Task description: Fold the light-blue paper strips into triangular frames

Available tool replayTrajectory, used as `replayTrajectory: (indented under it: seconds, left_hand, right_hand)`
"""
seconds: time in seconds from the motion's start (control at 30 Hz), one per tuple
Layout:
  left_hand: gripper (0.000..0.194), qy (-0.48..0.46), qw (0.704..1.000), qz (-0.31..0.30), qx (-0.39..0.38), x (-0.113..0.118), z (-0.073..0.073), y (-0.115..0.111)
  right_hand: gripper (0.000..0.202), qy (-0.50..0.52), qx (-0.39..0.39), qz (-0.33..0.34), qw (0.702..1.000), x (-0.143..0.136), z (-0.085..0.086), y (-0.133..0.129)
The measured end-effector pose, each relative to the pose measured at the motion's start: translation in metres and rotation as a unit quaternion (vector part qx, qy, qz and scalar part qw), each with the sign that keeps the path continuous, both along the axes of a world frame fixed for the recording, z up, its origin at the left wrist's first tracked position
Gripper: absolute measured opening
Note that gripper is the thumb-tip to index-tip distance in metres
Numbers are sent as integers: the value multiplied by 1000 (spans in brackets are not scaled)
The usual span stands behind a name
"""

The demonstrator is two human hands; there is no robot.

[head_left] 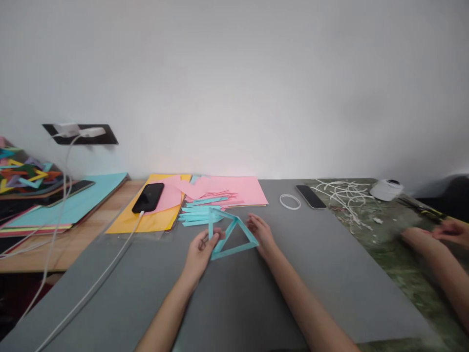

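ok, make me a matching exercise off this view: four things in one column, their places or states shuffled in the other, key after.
Things
1. Blue paper frame
2. White ring
3. Black socket strip
4. Cabled phone

Places or states
A. On the wall, with white plugs in it
B. Over pink paper and yellow paper
C. Held in the left hand
D. Flat on the gray surface, beside the uncabled phone

Pairs: 1-C, 2-D, 3-A, 4-B
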State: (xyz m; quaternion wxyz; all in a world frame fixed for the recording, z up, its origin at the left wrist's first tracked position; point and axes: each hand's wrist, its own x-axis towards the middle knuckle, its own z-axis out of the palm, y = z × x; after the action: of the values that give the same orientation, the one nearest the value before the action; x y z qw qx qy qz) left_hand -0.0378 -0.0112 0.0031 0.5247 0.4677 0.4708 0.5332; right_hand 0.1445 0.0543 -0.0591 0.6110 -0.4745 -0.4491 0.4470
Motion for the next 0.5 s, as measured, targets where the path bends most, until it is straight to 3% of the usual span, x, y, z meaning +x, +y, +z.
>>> replayTrajectory:
  seconds: [0.2, 0.33, 0.5]
  left_hand:
    - [30, 132, 986, 91, 50, -27, -17, -15]
    - [31, 186, 974, 119, 57, -28, -24, -18]
    - [37, 167, 980, 94, 46, -26, -27, -22]
  right_hand:
    - [19, -192, 94, 22, 977, -17, 14, 47]
    - [19, -350, 156, 72, 921, -47, 30, 80]
    - [13, -505, 190, 117, 834, -78, 37, 107]
